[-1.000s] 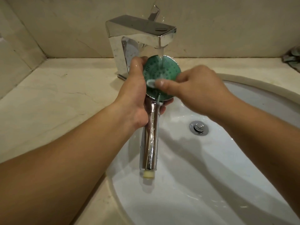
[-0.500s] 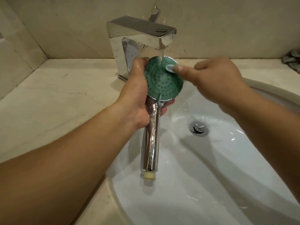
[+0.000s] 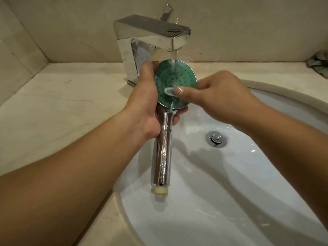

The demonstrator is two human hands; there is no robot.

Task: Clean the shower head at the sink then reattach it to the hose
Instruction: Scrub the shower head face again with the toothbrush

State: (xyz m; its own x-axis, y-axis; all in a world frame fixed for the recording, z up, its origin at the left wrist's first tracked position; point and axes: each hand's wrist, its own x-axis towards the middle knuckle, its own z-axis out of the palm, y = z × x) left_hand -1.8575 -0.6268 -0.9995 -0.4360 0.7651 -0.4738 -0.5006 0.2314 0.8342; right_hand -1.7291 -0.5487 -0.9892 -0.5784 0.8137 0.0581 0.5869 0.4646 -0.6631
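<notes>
The shower head [image 3: 174, 77] has a round green nozzle face and a chrome handle [image 3: 163, 157] ending in a cream threaded fitting [image 3: 160, 190]. It is held over the white sink basin [image 3: 230, 192], face toward me, under water running from the chrome faucet [image 3: 150, 32]. My left hand [image 3: 145, 103] grips the neck and left rim of the head. My right hand [image 3: 221, 96] comes in from the right; one straight finger presses on the lower middle of the green face, the other fingers curled back. No hose is in view.
The drain plug [image 3: 216, 139] sits in the basin to the right of the handle. A beige marble counter [image 3: 62, 103] surrounds the sink, with tiled walls behind. A dark crumpled item [image 3: 319, 63] lies at the far right edge.
My right finger has slid from the upper right of the green face back down to its lower middle. My left hand and the shower head have stayed in place.
</notes>
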